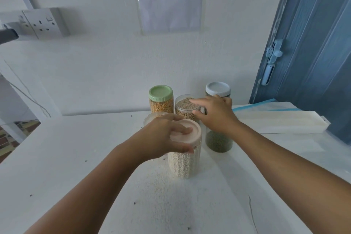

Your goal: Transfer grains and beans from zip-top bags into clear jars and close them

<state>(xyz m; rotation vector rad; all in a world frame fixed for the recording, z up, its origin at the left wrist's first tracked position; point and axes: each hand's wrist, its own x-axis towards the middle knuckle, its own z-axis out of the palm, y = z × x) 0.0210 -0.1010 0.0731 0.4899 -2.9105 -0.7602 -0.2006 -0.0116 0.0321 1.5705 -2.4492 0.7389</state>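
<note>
My left hand (pixel 163 138) grips the pink lid (pixel 191 133) on top of a clear jar of white grains (pixel 182 163) at the middle of the table. My right hand (pixel 216 114) reaches over an uncapped jar of tan grains (pixel 185 108), with its fingers and thumb round the rim. Behind stands a jar of yellow beans (pixel 161 104) with a green lid. A grey-lidded jar (pixel 218 89) stands at the back right. A jar of green beans (pixel 218 141) shows below my right wrist, its top hidden.
A white table (pixel 95 157) carries spilled grains near the jars and a few dark specks. An empty zip-top bag (pixel 281 118) lies flat at the right. A clear rim (pixel 152 118) peeks out behind my left hand. A blue folding door (pixel 313 53) stands at the right.
</note>
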